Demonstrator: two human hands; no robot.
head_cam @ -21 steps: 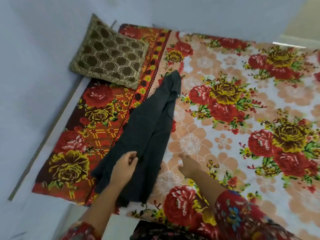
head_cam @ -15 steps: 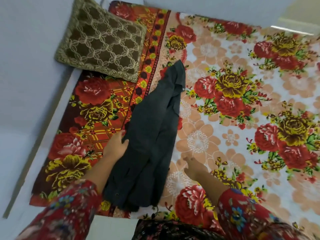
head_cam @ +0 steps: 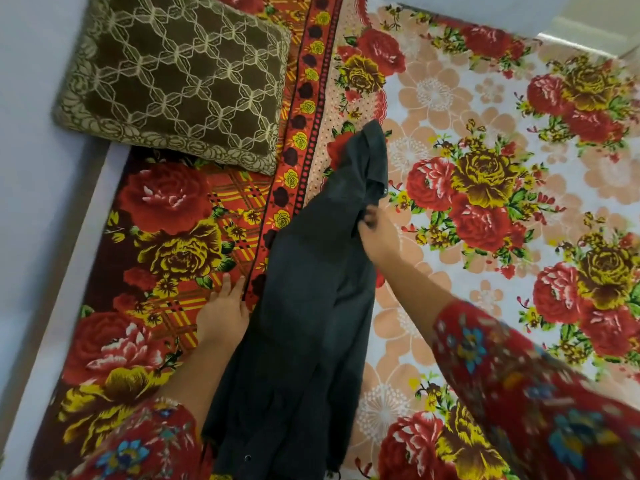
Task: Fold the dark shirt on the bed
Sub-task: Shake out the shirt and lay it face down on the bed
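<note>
Shirt: the dark shirt point(head_cam: 311, 306) lies on the bed point(head_cam: 433, 98) as a long, narrow strip, folded lengthwise. It runs at a slant from the near edge of the bed up toward the middle. Its lower end reaches the near edge, and its upper end, bunched and creased, points toward the far side. A small button shows near the lower end.

Sheet: a flowered sheet point(head_cam: 491, 244) covers the bed, with red and yellow roses. The shirt follows the sheet's red patterned band, with the darker plaid part on its left and the pale part on its right.

Left hand: the left hand point(head_cam: 221, 310) rests flat on the sheet, right against the shirt's left edge about halfway along. The fingers are straight and point toward the far side, holding nothing. The thumb is hidden at the shirt's edge.

Right hand: the right hand point(head_cam: 377, 233) is at the shirt's right edge, near the upper end. Its fingers are curled in and pinch a fold of the dark cloth.

Sleeves: both forearms come in from the near edge, in red flowered sleeves point(head_cam: 519, 393).

Cushion: a brown cushion point(head_cam: 173, 77) with a pale lattice pattern sits at the far left corner of the bed, well apart from the shirt.
</note>
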